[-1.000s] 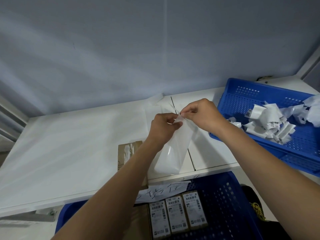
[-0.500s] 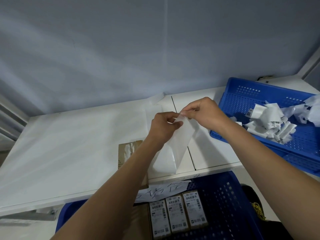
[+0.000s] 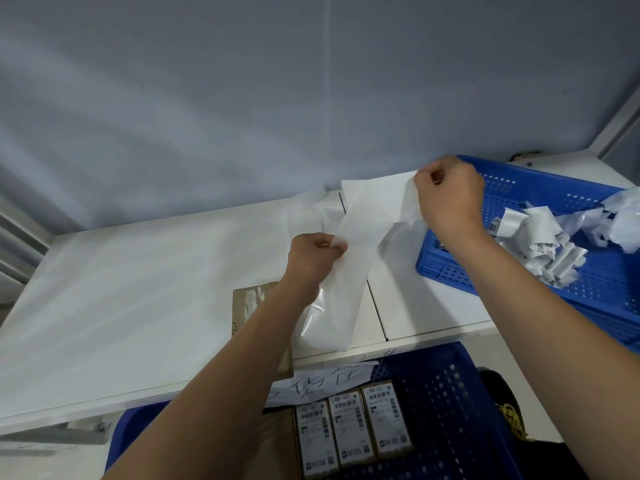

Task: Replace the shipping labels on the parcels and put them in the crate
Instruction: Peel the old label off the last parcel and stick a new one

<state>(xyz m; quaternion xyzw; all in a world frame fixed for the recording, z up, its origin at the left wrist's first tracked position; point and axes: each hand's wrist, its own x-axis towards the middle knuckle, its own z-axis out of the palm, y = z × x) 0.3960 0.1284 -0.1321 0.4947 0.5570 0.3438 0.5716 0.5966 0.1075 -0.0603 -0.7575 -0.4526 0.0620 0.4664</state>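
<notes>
Above the white worktop, both hands are holding one label sheet. The left hand is pinching the translucent backing, its fingers curled round the strip's edge, and the strip is hanging down to the worktop's front edge. The right hand is raised by the wall, fingers closed on the white label, which is standing partly peeled away from the backing. A brown parcel is lying flat on the worktop, just beside the left forearm and partly hidden by it. Below the worktop's front edge, a blue crate is holding three labelled boxes side by side, with a handwritten paper at their far end. On the right, a blue tray is holding crumpled scraps.
</notes>
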